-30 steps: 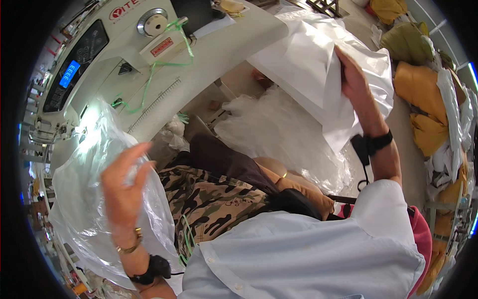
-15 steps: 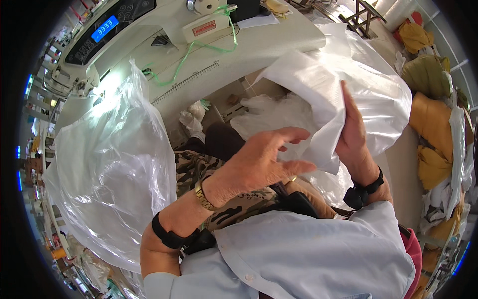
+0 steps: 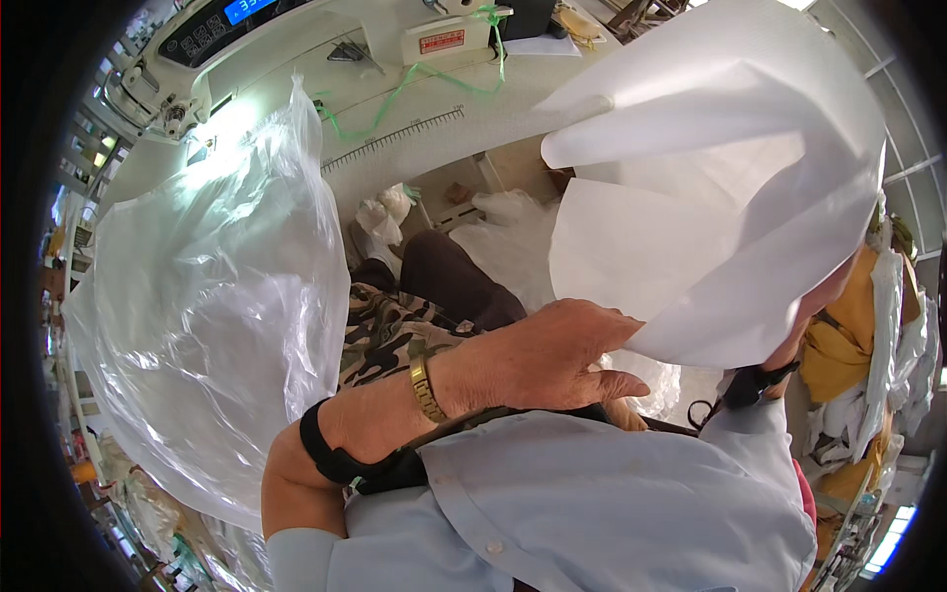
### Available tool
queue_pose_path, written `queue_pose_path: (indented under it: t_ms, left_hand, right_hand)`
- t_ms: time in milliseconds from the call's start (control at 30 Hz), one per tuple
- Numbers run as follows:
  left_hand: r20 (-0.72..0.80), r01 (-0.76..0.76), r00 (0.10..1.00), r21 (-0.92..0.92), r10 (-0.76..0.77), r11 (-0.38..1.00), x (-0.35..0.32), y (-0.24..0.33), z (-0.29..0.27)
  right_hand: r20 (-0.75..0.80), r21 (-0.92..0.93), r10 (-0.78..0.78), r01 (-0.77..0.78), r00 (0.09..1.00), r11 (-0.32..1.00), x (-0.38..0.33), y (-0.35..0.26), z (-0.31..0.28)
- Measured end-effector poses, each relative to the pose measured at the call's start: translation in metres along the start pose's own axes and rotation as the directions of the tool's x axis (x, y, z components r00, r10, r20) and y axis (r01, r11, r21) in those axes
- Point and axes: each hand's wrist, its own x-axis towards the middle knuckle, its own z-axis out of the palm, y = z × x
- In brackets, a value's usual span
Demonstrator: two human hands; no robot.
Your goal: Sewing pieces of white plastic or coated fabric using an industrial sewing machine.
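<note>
A large white sheet (image 3: 720, 187), stiff enough to curl into a cone-like fold, is held up in front of the body, above the lap and to the right of the bench (image 3: 395, 168). The left hand (image 3: 552, 360) is reached across the body with its fingers extended and close together, laid against the sheet's lower edge; nothing is seen pinched between fingertip and thumb. The right hand is hidden behind the sheet, so whether it is closed on the sheet cannot be told; only the right wrist with a dark strap (image 3: 755, 380) is seen below the sheet's lower corner.

Several risks may be judged from this. The sheet seems to be supported mostly from behind and only steadied by the left hand, so it could slide or flop downward if the hidden grip is loosened. A crease could be set into the curled part if it is pressed flat carelessly. The large clear plastic bag (image 3: 207, 306), which hangs at the left just beside the left forearm, could be caught by the elbow and dragged. The green cord (image 3: 414, 84) lying on the bench near the sewing machine (image 3: 296, 39) could be snagged if the sheet is swung that way. View of the lap and of the white bundles (image 3: 390, 212) under the bench is largely blocked by the sheet, so anything lying there could be knocked unseen
</note>
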Motion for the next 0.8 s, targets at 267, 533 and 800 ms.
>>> queue_pose_path:
  t_ms: [267, 533, 800]
  left_hand:
    - [-0.017, 0.325, 0.940, -0.254, -0.340, 0.911, -0.006, -0.011, -0.006]
    - [-0.499, 0.188, 0.789, -0.358, -0.358, 0.915, -0.052, 0.018, -0.044]
    - [-0.844, 0.578, 0.530, 0.429, 0.080, 0.694, -0.144, -0.034, -0.099]
  right_hand:
    - [0.014, -0.095, -0.038, 0.040, 0.999, 0.995, 0.125, -0.016, 0.016]
    - [0.443, -0.351, 0.314, -0.160, 0.839, 0.923, 0.174, 0.049, 0.046]
    - [0.044, -0.974, 0.244, -0.013, 0.969, 0.227, 0.097, -0.010, -0.102]
